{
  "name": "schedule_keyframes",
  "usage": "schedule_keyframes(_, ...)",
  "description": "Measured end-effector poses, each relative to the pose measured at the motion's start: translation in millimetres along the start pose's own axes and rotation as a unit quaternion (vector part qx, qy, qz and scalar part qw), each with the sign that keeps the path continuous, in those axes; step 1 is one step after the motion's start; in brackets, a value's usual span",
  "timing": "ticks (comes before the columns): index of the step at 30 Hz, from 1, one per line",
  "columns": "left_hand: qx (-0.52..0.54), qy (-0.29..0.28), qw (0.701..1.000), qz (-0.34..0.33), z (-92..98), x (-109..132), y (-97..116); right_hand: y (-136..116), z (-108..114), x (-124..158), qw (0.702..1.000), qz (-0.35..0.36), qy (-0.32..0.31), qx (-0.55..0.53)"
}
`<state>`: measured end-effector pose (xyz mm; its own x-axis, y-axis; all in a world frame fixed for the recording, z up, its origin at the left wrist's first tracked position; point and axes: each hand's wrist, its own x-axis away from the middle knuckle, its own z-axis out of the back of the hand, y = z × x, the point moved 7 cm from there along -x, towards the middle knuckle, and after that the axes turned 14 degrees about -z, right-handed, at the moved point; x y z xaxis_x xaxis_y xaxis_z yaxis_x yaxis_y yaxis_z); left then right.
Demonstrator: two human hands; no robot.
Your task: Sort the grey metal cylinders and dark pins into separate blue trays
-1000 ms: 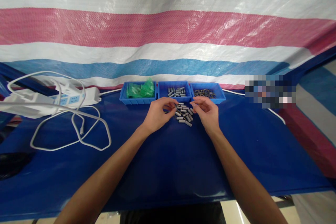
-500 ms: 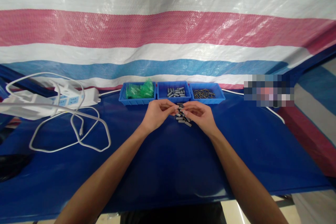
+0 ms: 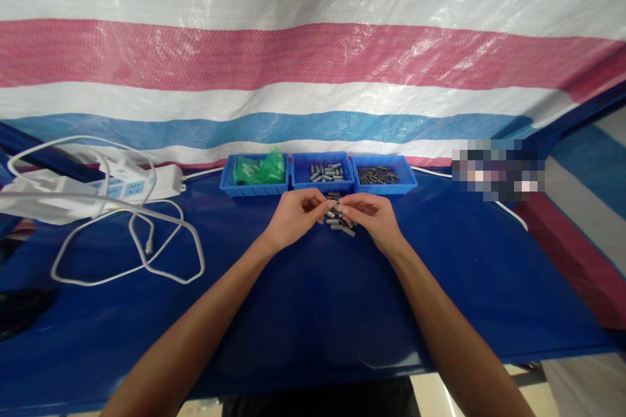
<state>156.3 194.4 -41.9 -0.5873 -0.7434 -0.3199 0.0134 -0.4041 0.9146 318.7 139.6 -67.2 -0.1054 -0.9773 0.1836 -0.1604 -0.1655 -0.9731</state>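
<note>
My left hand point(image 3: 298, 216) and my right hand point(image 3: 369, 216) meet fingertip to fingertip over a small pile of grey metal cylinders point(image 3: 337, 227) on the blue table. Both hands are closed in a pinch, thumbs against forefingers. Whatever sits between the fingertips is too small and too covered to make out. Just behind the hands, a blue bin point(image 3: 323, 186) holds more short grey cylinders point(image 3: 328, 173). To its right, another blue bin point(image 3: 386, 188) contains many thin brownish screws or pins point(image 3: 378, 175).
A third blue bin point(image 3: 254, 191) on the left holds green plastic bags point(image 3: 264, 168). White power strips point(image 3: 141, 186) and a looped white cable point(image 3: 195, 254) lie at the left. A dark object point(image 3: 24, 309) is near the left edge. Striped sheeting point(image 3: 313, 55) hangs behind the table point(image 3: 313, 313).
The left hand's fingers have curled in slightly and its thumb has shifted toward the right fingertips. Both hands stay over the pile; the whole view has shifted slightly.
</note>
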Motion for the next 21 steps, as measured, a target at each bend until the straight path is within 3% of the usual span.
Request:
schedule_keyframes(6, 0.017, -0.009, 1.000, -0.013, 0.3, 0, -1, 6, 1, -2, 1.000, -0.020, -0.011, -0.007)
schedule_keyframes(13, -0.107, -0.017, 0.992, -0.062, 9.4, -3, 4, 3, 2, -2, 1.000, -0.016, 0.004, 0.000)
schedule_keyframes(16, -0.184, -0.033, 0.978, -0.090, 13.4, -4, 6, -1, 12, -4, 0.998, 0.010, 0.064, 0.017)
schedule_keyframes(21, -0.324, -0.148, 0.925, -0.132, 6.5, 1, -3, -10, 50, 1, 0.957, 0.119, 0.263, 0.017)
